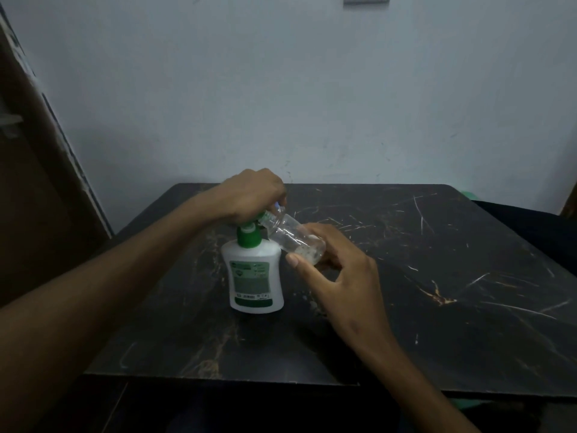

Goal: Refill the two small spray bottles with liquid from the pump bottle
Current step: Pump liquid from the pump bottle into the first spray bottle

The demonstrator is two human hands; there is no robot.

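Left hand (pixel 249 195) presses the white plastic pump bottle (pixel 256 276) (green top) mid-table; right hand (pixel 337 270) grips a tilted clear cylindrical spray bottle (pixel 292 237).

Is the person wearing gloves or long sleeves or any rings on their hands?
No gloves. The left hand and right hand are bare, and both forearms are uncovered with no sleeves in view. No rings, watch or bracelets show on the fingers or wrists.
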